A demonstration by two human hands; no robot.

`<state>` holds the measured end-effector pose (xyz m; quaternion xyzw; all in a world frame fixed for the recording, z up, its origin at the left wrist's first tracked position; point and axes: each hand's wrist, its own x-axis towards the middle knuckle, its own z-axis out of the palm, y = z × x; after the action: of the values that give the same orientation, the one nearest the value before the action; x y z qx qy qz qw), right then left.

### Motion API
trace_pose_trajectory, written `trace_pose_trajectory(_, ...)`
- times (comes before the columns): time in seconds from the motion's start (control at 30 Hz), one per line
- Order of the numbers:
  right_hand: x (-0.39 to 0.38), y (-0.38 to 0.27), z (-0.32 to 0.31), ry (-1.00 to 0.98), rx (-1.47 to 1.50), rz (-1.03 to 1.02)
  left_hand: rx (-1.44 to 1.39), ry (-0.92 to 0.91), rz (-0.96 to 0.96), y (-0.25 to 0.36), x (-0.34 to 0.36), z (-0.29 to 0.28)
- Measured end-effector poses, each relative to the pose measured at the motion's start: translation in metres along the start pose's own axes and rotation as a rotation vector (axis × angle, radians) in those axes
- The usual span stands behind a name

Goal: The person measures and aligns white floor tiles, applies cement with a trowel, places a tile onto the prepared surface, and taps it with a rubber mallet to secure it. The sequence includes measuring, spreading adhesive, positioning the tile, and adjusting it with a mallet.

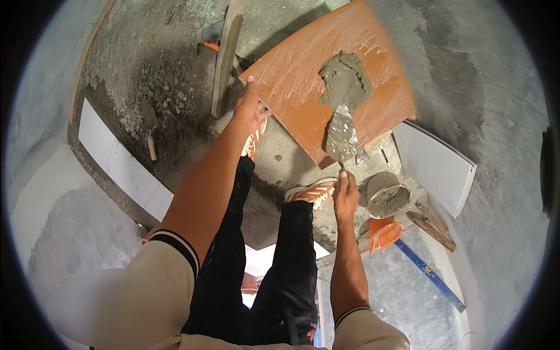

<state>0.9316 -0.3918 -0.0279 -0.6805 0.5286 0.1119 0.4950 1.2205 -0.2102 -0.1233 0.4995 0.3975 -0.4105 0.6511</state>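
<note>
A large orange-brown board or tile (286,87), its face streaked with pale smears, lies tilted in front of my feet. My left hand (249,111) grips its left corner edge, thumb on top and the other fingers partly hidden. A heap of wet grey mortar (345,79) sits near the middle of it. My right hand (346,197) is closed round the handle of a trowel (342,137). The trowel's mortar-smeared blade lies over the board, its tip touching the near side of the heap.
On the right stand a bucket of grey mortar (388,197), an orange container (385,234), a blue spirit level (430,275), wooden tools (431,228) and stacked white tiles (437,166). To the left are a wooden plank (226,64), rubble (166,87) and white tiles (125,158).
</note>
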Motion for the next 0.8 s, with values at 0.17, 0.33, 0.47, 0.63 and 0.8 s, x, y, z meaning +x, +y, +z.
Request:
trace_pose_trajectory(0.17,0.042,-0.061,-0.023,0.244,-0.589,-0.374,0.048,0.078,0.01,0.005,0.002,-0.001)
trace_pose_trajectory(0.33,0.113,-0.036,-0.05,0.187,-0.159,-0.111,0.123,0.026,0.063,0.004,0.002,0.011)
trace_pose_trajectory(0.47,0.062,-0.012,-0.032,0.058,0.137,0.141,0.109,0.128,0.053,0.002,0.015,0.001)
trace_pose_trajectory(0.63,0.0,-0.008,-0.01,0.084,0.393,0.217,0.052,0.004,0.027,-0.002,0.005,-0.006)
trace_pose_trajectory(0.8,0.077,-0.091,-0.002,0.094,0.682,0.195,0.048,0.095,0.0,-0.001,0.006,0.003)
